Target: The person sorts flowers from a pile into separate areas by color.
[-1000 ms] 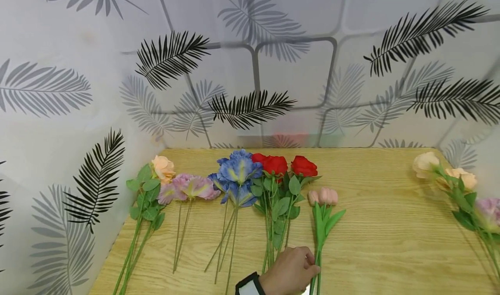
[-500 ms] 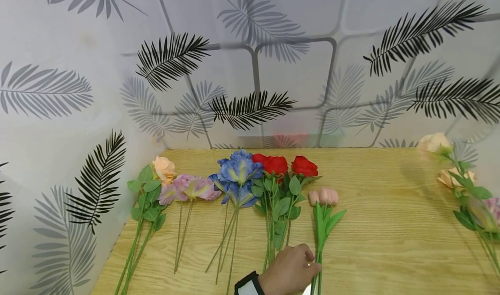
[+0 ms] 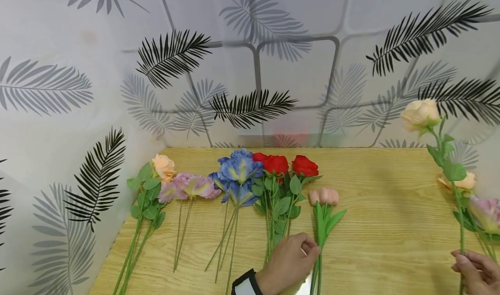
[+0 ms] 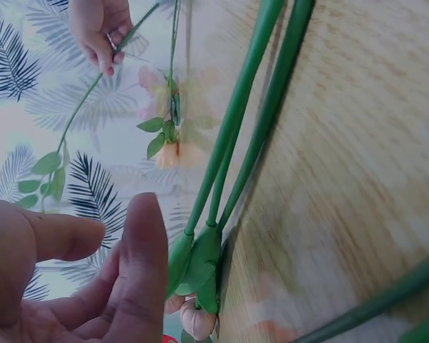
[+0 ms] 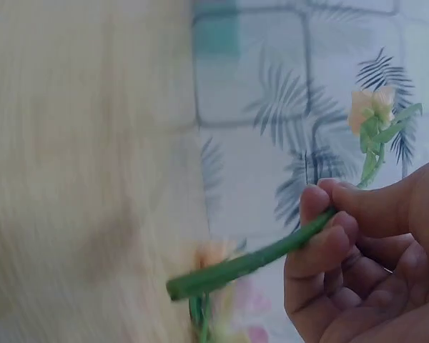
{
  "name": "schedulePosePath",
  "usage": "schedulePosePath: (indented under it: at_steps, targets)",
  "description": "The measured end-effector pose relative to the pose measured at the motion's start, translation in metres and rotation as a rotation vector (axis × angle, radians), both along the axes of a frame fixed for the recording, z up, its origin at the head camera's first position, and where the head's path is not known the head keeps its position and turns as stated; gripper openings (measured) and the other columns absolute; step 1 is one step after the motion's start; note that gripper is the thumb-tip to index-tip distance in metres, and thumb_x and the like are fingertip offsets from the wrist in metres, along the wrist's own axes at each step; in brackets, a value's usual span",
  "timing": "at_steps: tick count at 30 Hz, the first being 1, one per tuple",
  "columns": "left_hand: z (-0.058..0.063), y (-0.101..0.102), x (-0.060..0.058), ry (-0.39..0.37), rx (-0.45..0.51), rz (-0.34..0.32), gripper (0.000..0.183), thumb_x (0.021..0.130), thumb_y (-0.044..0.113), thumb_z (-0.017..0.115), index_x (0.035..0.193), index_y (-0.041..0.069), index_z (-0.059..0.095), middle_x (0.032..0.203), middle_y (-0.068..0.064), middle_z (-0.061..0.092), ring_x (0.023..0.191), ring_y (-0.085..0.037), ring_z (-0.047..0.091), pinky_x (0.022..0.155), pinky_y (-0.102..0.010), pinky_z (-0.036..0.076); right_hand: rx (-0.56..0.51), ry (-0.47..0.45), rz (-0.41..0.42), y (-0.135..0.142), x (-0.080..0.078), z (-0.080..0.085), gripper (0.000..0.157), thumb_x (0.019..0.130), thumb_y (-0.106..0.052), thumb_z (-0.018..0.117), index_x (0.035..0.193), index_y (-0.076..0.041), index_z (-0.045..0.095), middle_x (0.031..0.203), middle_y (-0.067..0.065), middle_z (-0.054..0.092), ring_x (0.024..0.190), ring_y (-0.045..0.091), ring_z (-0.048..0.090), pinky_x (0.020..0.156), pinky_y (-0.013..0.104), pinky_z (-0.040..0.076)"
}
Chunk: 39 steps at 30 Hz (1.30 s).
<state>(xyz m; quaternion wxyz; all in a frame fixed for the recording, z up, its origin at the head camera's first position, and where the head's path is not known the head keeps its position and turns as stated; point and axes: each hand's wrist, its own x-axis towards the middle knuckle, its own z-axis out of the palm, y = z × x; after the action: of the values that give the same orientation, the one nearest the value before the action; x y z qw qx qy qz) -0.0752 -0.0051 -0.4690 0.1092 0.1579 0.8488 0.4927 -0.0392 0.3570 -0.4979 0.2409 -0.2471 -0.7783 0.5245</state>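
My right hand [image 3: 477, 271] pinches the green stem of a cream-peach rose [image 3: 421, 115] between thumb and fingers, at the right of the head view. The rose stands upright above the table. Its cut stem end [image 5: 200, 282] points towards the camera in the right wrist view. Beside the stems of the pink tulips [image 3: 329, 196] is my left hand [image 3: 289, 260], low on the table. In the left wrist view its thumb and finger are bent loosely, with a gap between them and the tulip stems [image 4: 236, 136] beyond. Whether it touches the stems cannot be told.
Left of the tulips lie red roses [image 3: 275, 165], blue flowers [image 3: 239, 173], mauve flowers [image 3: 193, 186] and peach roses [image 3: 163, 167] on the wooden table [image 3: 375, 243]. Another peach rose [image 3: 465, 181] and a mauve flower [image 3: 486, 212] lie at the right edge. A leaf-patterned sheet [image 3: 293, 69] stands behind.
The cream-peach rose has risen from the pile at right and swung up and left, with my right hand entering view on its stem. My left hand has shifted up slightly.
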Motion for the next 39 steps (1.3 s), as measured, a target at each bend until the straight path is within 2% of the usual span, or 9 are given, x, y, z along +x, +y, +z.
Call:
schedulePosePath:
  at_steps: [2, 6, 10, 16, 21, 25, 31, 36, 39]
  targets:
    - [0.001, 0.000, 0.000, -0.015, 0.026, 0.002, 0.016, 0.097, 0.027, 0.060, 0.092, 0.015, 0.069, 0.077, 0.014, 0.062, 0.062, 0.004, 0.057, 0.058, -0.018, 0.047, -0.018, -0.062, 0.121, -0.031, 0.007, 0.038, 0.040, 0.102, -0.011, 0.051, 0.082, -0.045, 0.059, 0.064, -0.027, 0.057, 0.045, 0.003, 0.046, 0.041, 0.018, 0.035]
    - [0.004, 0.000, 0.001, -0.025, 0.070, -0.003, 0.016, 0.098, 0.028, 0.059, 0.095, 0.016, 0.070, 0.077, 0.016, 0.061, 0.064, 0.004, 0.058, 0.059, -0.018, 0.048, 0.045, -0.191, 0.313, -0.034, 0.002, 0.028, 0.020, 0.103, -0.026, 0.050, 0.099, -0.021, 0.069, 0.074, -0.014, 0.064, 0.052, 0.019, 0.048, 0.047, 0.028, 0.043]
    - [0.009, 0.000, 0.001, 0.035, 0.120, -0.045, 0.018, 0.099, 0.030, 0.058, 0.100, 0.016, 0.069, 0.082, 0.016, 0.062, 0.071, 0.005, 0.058, 0.063, -0.017, 0.049, 0.018, -0.264, 0.447, -0.061, 0.002, 0.034, 0.041, 0.102, -0.033, 0.052, 0.111, 0.005, 0.066, 0.079, 0.003, 0.068, 0.057, 0.024, 0.052, 0.051, 0.033, 0.050]
    - [0.017, 0.000, 0.005, 0.122, 0.250, -0.155, 0.023, 0.101, 0.030, 0.055, 0.107, 0.012, 0.068, 0.093, 0.007, 0.067, 0.079, 0.005, 0.061, 0.069, -0.015, 0.052, -0.130, -0.292, 0.544, -0.105, 0.007, 0.045, 0.041, 0.101, -0.032, 0.055, 0.113, 0.006, 0.065, 0.083, 0.011, 0.068, 0.060, 0.024, 0.055, 0.055, 0.034, 0.053]
    - [0.023, 0.000, 0.007, 0.108, 0.272, -0.180, 0.027, 0.101, 0.034, 0.054, 0.112, 0.014, 0.068, 0.100, 0.008, 0.066, 0.086, 0.005, 0.061, 0.072, -0.016, 0.052, -0.169, -0.325, 0.588, -0.135, 0.012, 0.044, 0.033, 0.099, -0.026, 0.059, 0.110, 0.004, 0.067, 0.081, 0.011, 0.067, 0.059, 0.022, 0.055, 0.055, 0.033, 0.053]
    - [0.024, 0.000, 0.008, 0.056, 0.277, -0.182, 0.029, 0.100, 0.037, 0.055, 0.116, 0.015, 0.067, 0.103, 0.011, 0.064, 0.089, 0.004, 0.061, 0.075, -0.017, 0.052, -0.186, -0.326, 0.646, -0.153, 0.016, 0.041, 0.028, 0.098, -0.021, 0.060, 0.108, 0.004, 0.068, 0.078, 0.008, 0.067, 0.058, 0.019, 0.057, 0.054, 0.031, 0.052]
    - [0.024, 0.000, 0.008, 0.056, 0.296, -0.149, 0.027, 0.099, 0.033, 0.058, 0.115, 0.014, 0.067, 0.103, 0.009, 0.064, 0.089, 0.003, 0.061, 0.076, -0.017, 0.052, -0.247, -0.386, 0.799, -0.162, 0.014, 0.036, 0.037, 0.098, -0.026, 0.060, 0.116, 0.006, 0.065, 0.083, 0.007, 0.067, 0.064, 0.016, 0.057, 0.060, 0.028, 0.052]
    - [0.023, 0.000, 0.008, 0.024, 0.322, -0.078, 0.025, 0.097, 0.033, 0.062, 0.111, 0.013, 0.067, 0.097, 0.011, 0.066, 0.085, 0.002, 0.062, 0.074, -0.019, 0.053, -0.269, -0.393, 0.853, -0.167, 0.015, 0.036, 0.038, 0.098, -0.027, 0.060, 0.115, 0.006, 0.065, 0.083, 0.006, 0.066, 0.063, 0.013, 0.056, 0.056, 0.027, 0.051]
    - [0.023, 0.000, 0.008, 0.005, 0.334, -0.080, 0.024, 0.096, 0.033, 0.062, 0.109, 0.012, 0.067, 0.096, 0.010, 0.066, 0.084, 0.001, 0.063, 0.074, -0.019, 0.053, -0.294, -0.401, 0.866, -0.171, 0.017, 0.036, 0.038, 0.097, -0.027, 0.061, 0.115, 0.006, 0.065, 0.083, 0.005, 0.066, 0.062, 0.011, 0.055, 0.052, 0.025, 0.049]
